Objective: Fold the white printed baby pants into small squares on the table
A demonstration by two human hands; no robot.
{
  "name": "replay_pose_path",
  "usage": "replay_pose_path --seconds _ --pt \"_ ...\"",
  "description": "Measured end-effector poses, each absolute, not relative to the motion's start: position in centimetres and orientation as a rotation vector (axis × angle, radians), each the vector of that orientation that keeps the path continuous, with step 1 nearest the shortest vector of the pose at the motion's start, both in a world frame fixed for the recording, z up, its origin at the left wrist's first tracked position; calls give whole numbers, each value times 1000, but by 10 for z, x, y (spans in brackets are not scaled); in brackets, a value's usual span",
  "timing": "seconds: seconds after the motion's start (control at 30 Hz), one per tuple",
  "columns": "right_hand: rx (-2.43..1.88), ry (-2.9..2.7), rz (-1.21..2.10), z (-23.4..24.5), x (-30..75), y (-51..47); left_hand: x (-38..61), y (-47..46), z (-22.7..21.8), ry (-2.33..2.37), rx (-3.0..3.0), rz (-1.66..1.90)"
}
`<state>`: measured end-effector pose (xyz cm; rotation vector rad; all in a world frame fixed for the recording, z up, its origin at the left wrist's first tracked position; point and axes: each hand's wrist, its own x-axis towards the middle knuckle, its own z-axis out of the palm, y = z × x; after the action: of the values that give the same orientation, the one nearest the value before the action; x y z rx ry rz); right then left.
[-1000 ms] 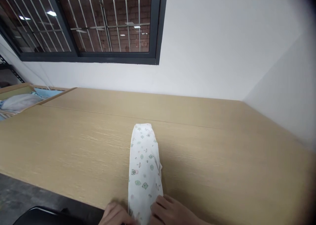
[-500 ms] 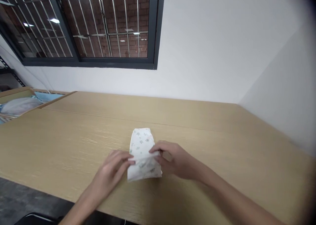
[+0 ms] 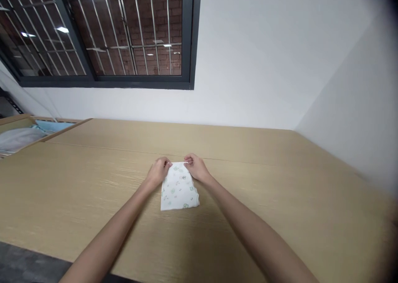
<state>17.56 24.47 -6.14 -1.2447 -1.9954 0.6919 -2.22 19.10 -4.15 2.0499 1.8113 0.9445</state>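
While the left hand (image 3: 159, 170) pinches the far left corner of the white printed cloth (image 3: 178, 188), fingers curled nearly closed, the right hand (image 3: 195, 167) grips the far right corner likewise. The cloth lies on the bench (image 3: 248, 225) between the hands, extending from them toward the person. Fingers cover both far corners; the underside is hidden. A wood-edged compartment (image 3: 66, 129) is cut off at the view's left.
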Motion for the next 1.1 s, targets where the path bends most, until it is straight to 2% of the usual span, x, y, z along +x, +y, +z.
replay_pose_path --seconds 0.13,0.3,0.47,0.63,0.77,0.93,1.1 --pt "-1253 -2001 680 -66 177 245 -14 179 -39 1863 2096 952" --pt "-1156 -2082 489 -38 184 211 7 97 -37 1771 2364 877" --pt "-671 -2519 518 -12 174 151 26 25 -84 1917 2721 642" --pt "-251 -2751 667 -24 155 119 38 12 -104 1973 2762 641" --pt "-300 -2810 660 -45 152 127 40 12 -102 2029 2777 665" --pt "-448 -2845 394 -62 156 157 37 13 -112 2112 2816 684" --pt "-568 -2856 277 -68 160 197 35 15 -118 2132 2781 764"
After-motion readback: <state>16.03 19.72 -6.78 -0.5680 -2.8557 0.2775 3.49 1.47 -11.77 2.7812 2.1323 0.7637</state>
